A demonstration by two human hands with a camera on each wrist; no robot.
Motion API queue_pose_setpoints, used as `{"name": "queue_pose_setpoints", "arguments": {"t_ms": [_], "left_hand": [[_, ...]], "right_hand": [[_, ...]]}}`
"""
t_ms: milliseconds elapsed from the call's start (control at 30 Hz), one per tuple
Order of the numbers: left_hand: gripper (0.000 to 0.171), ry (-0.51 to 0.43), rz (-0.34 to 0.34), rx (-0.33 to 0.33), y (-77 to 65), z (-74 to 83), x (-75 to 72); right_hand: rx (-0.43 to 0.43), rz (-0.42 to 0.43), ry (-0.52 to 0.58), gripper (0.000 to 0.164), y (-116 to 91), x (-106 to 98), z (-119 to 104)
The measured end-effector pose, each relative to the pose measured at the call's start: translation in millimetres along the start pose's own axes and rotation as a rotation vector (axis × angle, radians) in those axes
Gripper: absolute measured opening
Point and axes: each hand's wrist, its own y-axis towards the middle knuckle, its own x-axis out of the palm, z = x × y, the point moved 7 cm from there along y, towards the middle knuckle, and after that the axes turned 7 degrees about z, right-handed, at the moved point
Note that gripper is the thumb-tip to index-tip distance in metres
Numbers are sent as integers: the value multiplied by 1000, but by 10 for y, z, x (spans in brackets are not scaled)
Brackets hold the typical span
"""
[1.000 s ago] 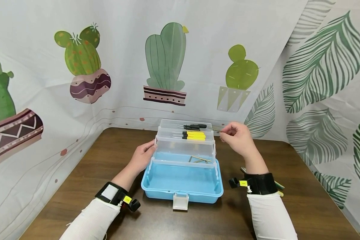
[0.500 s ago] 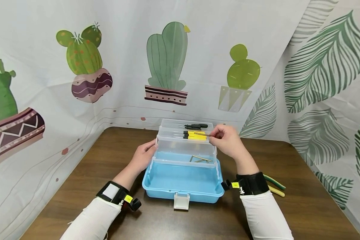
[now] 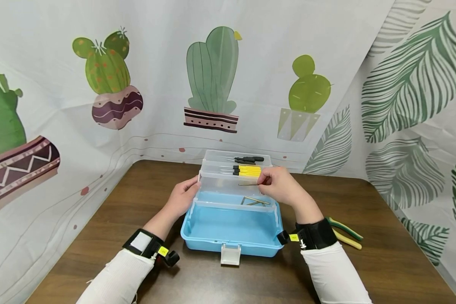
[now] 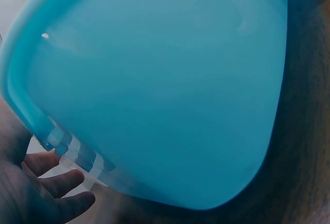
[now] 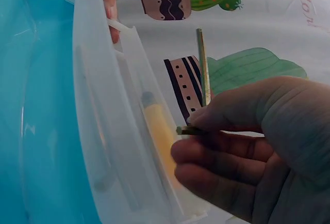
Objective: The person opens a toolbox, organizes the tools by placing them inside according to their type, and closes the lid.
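Observation:
A blue toolbox (image 3: 232, 248) stands with its clear tiered trays (image 3: 228, 185) unfolded. My left hand (image 3: 180, 196) holds the left end of the trays with thumb and fingers; in the left wrist view its other fingers (image 4: 64, 182) spread loosely beside the box. My right hand (image 3: 279, 183) pinches a brass-coloured L-shaped hex key (image 5: 203, 69) between thumb and fingers, over the lowest tray's right part. Several similar hex keys (image 3: 255, 201) lie in that tray. Yellow-handled screwdrivers (image 3: 247, 170) lie in the middle tray, black-handled screwdrivers (image 3: 248, 160) in the top one.
The brown wooden table (image 3: 137, 202) carries everything. Green and yellow handles (image 3: 347, 236) of a hand tool stick out from behind the right wrist. A white latch (image 3: 230, 254) hangs at the box's front. A cactus-print cloth (image 3: 156, 84) covers the wall behind.
My right hand has moved left and down with the hex key, from beside the top tray to over the lowest one. The left hand keeps its place on the trays.

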Motion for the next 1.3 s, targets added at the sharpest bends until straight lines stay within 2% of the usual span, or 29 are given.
{"name": "queue_pose_setpoints", "arguments": {"t_ms": [233, 533, 833, 1300], "left_hand": [[47, 7, 1, -7, 8, 0, 8], [48, 11, 1, 8, 3, 16, 6], [48, 29, -2, -3, -9, 9, -4], [49, 36, -3, 16, 1, 5, -15]], "right_hand": [[-6, -96, -97, 12, -18, 117, 15], [15, -165, -171, 14, -34, 229, 66], [12, -184, -218, 16, -41, 245, 74], [12, -199, -241, 17, -39, 261, 68]]}}
